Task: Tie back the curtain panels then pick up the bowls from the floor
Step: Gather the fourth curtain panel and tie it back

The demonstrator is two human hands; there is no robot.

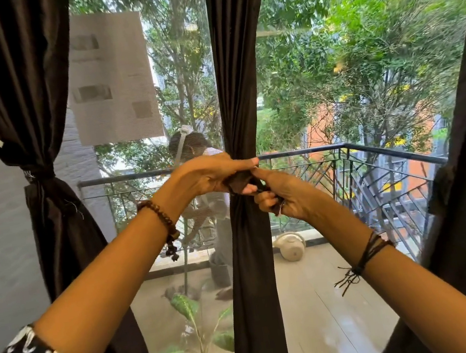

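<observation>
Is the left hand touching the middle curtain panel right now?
Touching. The head view shows the left hand gripping dark tie fabric pressed against the middle curtain panel.

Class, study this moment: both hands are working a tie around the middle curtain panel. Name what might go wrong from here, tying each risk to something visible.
1. The left hand and right hand each pinch a short end of the tie; an end may slip before the knot sets.
2. The middle curtain panel is gathered only at that point, so a loose knot could let it spread again.
3. No bowls are in view, so that step may be forgotten.
</observation>
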